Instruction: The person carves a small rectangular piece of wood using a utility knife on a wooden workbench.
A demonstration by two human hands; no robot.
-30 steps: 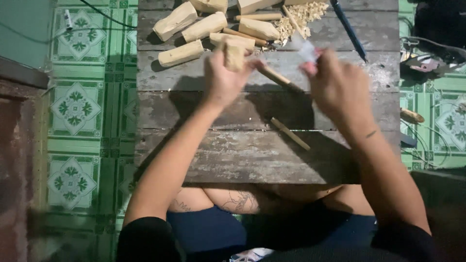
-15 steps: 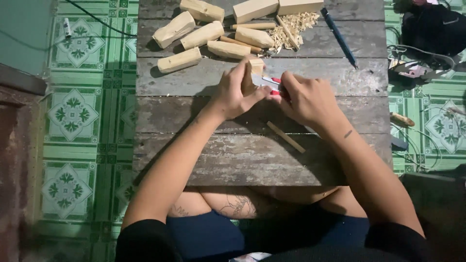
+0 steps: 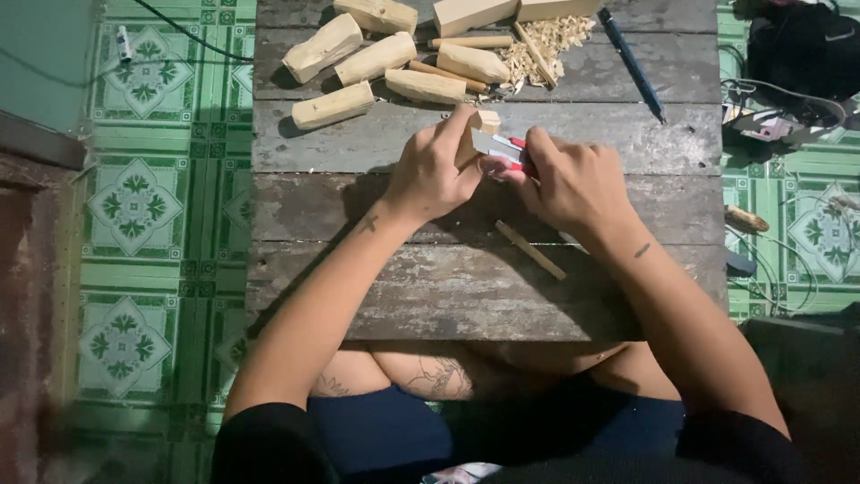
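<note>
A small pale wood block (image 3: pixel 486 121) sits in the grip of the left hand (image 3: pixel 436 170), held just above the middle of the weathered plank table (image 3: pixel 358 143). The fingers curl around the block from below and behind, which leaves its upper face bare toward the right hand (image 3: pixel 573 179). That hand is closed around a red-handled utility knife (image 3: pixel 504 149), whose silver blade lies against the block's side; the thumb appears to press near the blade, probably to steady a short shaving cut. Both hands meet close together, wrists low to the boards, so the work seems braced over the table.

Just nearer the person lies a thin wooden stick (image 3: pixel 530 250), apart from either hand. Toward the far edge stand several rough carved pieces (image 3: pixel 333 106) in a loose row, with a heap of wood shavings (image 3: pixel 548 40) and a dark pen (image 3: pixel 632 64) to the right of them. Between that row and the hands runs a bare plank, giving room to move forward. The table's left and right edges drop to green patterned floor tiles (image 3: pixel 134 197); cables and tools (image 3: pixel 788 108) lie on the floor to the right.
</note>
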